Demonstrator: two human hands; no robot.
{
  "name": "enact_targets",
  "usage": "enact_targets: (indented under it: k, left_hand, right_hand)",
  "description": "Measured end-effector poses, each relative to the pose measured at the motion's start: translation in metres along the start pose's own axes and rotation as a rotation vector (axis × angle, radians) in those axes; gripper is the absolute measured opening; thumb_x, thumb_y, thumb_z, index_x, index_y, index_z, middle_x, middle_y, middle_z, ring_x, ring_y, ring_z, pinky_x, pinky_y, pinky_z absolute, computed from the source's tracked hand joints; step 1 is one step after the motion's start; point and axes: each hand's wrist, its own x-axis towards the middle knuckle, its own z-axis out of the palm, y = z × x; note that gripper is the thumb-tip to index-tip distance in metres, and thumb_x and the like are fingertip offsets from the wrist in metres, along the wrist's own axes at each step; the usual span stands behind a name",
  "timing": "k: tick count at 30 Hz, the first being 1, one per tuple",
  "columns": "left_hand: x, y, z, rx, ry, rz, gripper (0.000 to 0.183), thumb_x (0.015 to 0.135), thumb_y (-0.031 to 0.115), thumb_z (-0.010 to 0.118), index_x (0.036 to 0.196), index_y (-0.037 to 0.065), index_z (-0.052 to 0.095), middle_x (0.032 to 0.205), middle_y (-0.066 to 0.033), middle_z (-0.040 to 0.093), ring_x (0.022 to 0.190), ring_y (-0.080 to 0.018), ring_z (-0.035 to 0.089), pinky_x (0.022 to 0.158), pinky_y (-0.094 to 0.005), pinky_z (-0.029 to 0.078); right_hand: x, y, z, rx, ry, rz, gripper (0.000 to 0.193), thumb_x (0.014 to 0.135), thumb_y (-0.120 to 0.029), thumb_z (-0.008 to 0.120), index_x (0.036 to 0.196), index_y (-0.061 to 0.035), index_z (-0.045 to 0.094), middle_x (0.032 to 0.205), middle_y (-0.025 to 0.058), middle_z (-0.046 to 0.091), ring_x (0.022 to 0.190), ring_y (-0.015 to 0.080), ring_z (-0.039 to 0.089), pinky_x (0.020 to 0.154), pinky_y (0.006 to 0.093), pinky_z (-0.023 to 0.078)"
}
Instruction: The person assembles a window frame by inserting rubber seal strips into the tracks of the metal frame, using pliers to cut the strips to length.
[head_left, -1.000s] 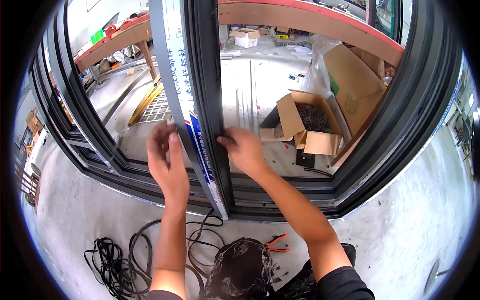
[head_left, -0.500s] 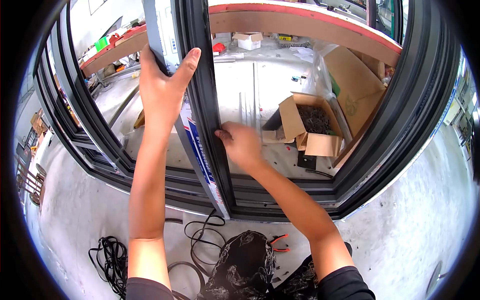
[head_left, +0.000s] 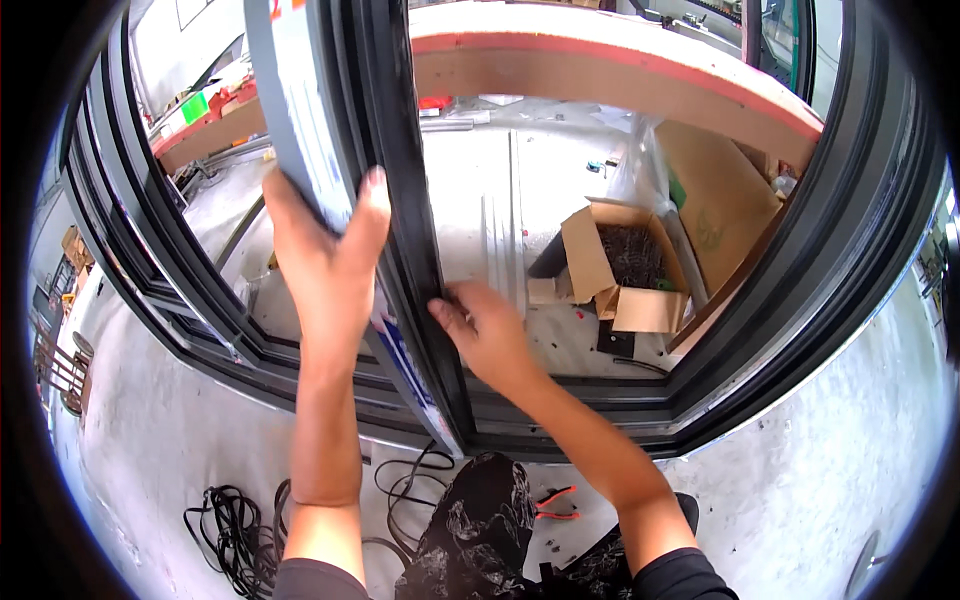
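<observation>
A dark upright post (head_left: 388, 110) of a large window frame stands in front of me, its left face covered with pale and blue protective film (head_left: 408, 370). My left hand (head_left: 325, 265) is wrapped round this post from the left, thumb across the front and fingers partly hidden behind it. Lower down, my right hand (head_left: 492, 332) closes on the post's right edge, thumb against the black profile and fingers curled. Whether a thin strip lies under that thumb cannot be made out. The frame's bottom rail (head_left: 570, 400) runs across below both hands.
Black strip (head_left: 232, 535) lies coiled on the floor at lower left. Red-handled pliers (head_left: 556, 504) rest by my knee. Beyond the frame are an open cardboard box (head_left: 650, 312) of dark small pieces, a large cardboard sheet (head_left: 725, 215) and a red-edged workbench (head_left: 600, 80).
Both hands have moved lower along the post, the left one further than the right. The whole view has shifted slightly.
</observation>
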Motion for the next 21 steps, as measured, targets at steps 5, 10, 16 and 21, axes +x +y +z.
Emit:
enact_targets:
  k: [5, 10, 16, 21]
  left_hand:
    - [-0.007, 0.007, -0.002, -0.065, 0.031, -0.065, 0.056, 0.08, 0.012, 0.072, 0.123, -0.005, 0.04, 0.104, -0.0115, 0.051, 0.092, -0.0183, 0.05, 0.085, -0.0303, 0.043]
    - [-0.007, 0.008, -0.002, -0.042, -0.016, -0.135, 0.058, 0.083, 0.014, 0.07, 0.128, -0.006, 0.039, 0.114, -0.0132, 0.048, 0.103, -0.0203, 0.045, 0.095, -0.0309, 0.036]
    - [-0.007, 0.003, -0.005, -0.093, -0.006, -0.161, 0.065, 0.081, 0.013, 0.073, 0.13, -0.007, 0.037, 0.116, -0.0134, 0.047, 0.105, -0.0208, 0.045, 0.096, -0.0313, 0.036]
    - [-0.005, -0.001, 0.001, -0.025, -0.028, -0.131, 0.067, 0.075, 0.013, 0.076, 0.125, -0.007, 0.036, 0.11, -0.0138, 0.045, 0.099, -0.0213, 0.045, 0.089, -0.0311, 0.04]
  right_hand:
    - [0.002, -0.005, 0.001, -0.043, 0.009, 0.066, 0.014, 0.085, -0.015, 0.067, 0.082, -0.0014, 0.064, 0.072, 0.0158, 0.059, 0.063, 0.0364, 0.057, 0.056, 0.0428, 0.043]
    - [-0.011, -0.003, 0.009, -0.042, 0.077, 0.176, 0.012, 0.084, -0.013, 0.068, 0.085, -0.0012, 0.064, 0.075, 0.0156, 0.059, 0.068, 0.0352, 0.057, 0.059, 0.041, 0.043]
    - [-0.044, 0.009, 0.016, -0.175, 0.132, 0.195, 0.012, 0.083, -0.011, 0.067, 0.09, -0.0019, 0.065, 0.079, 0.0146, 0.06, 0.074, 0.0347, 0.056, 0.066, 0.0408, 0.045]
    - [-0.043, 0.004, 0.022, -0.2, 0.204, 0.203, 0.01, 0.081, -0.007, 0.068, 0.088, -0.0017, 0.065, 0.079, 0.0147, 0.06, 0.076, 0.0352, 0.055, 0.066, 0.0414, 0.045]
